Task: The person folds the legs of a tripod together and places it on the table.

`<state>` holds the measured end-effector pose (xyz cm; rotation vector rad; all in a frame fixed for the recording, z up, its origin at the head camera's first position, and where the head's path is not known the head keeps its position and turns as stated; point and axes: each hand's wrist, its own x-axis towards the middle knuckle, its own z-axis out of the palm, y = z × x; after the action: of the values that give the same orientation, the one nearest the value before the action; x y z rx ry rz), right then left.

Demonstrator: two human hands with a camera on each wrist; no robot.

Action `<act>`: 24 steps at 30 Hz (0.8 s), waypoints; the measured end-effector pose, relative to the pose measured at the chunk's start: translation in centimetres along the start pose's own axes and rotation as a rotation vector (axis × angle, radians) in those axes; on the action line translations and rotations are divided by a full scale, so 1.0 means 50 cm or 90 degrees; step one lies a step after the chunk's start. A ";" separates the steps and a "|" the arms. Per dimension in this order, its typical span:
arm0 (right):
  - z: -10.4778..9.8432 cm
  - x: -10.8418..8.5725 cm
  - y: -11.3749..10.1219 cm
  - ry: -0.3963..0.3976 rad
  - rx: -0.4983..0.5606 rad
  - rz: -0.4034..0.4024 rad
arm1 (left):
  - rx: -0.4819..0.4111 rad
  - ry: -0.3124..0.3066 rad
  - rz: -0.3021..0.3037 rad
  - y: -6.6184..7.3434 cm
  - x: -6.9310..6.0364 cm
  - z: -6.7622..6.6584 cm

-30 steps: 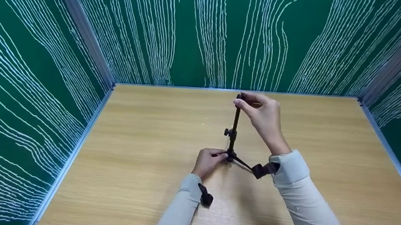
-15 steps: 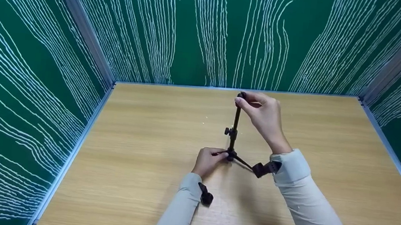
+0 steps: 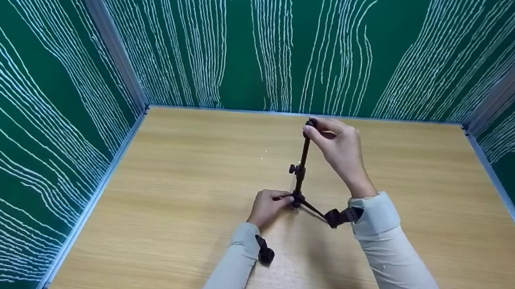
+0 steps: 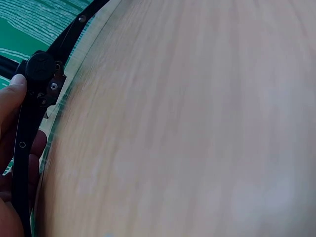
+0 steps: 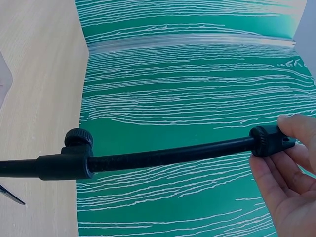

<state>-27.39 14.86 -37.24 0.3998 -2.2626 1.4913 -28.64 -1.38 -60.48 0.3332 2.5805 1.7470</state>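
Observation:
A small black tripod stand [image 3: 304,154] stands nearly upright in the middle of the table. My right hand [image 3: 344,150] pinches the knurled top fitting [image 5: 266,140] of its pole between thumb and fingers. Low down, my left hand [image 3: 268,208] holds the base. In the left wrist view the thumb presses beside the round hub [image 4: 40,66], while the other fingers lie behind a flat leg [image 4: 22,143]. Partway up the pole sits a clamp collar with a side knob [image 5: 79,137]. One leg [image 3: 313,210] spreads toward the right sleeve; the others are mostly hidden in the head view.
The wooden table [image 3: 180,165] is bounded by green panels [image 3: 239,43] with white wavy lines at the back and sides. Tiny white specks lie on the wood behind the stand. Each wrist wears a black camera mount [image 3: 265,255].

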 end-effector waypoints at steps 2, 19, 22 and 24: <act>-0.001 0.000 0.001 0.001 0.001 -0.003 | 0.007 0.001 0.004 0.000 0.000 0.000; -0.005 -0.001 -0.001 -0.043 0.009 0.001 | -0.001 -0.004 -0.006 -0.005 0.003 0.001; -0.006 -0.001 0.000 -0.051 0.016 0.001 | -0.003 -0.002 -0.010 -0.005 0.003 0.000; -0.006 -0.003 0.000 -0.058 0.018 -0.002 | -0.008 0.000 -0.014 -0.004 0.002 0.000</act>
<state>-27.20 15.12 -37.18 0.4892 -2.3115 1.5338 -28.76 -1.44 -60.68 0.3045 2.5620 1.7552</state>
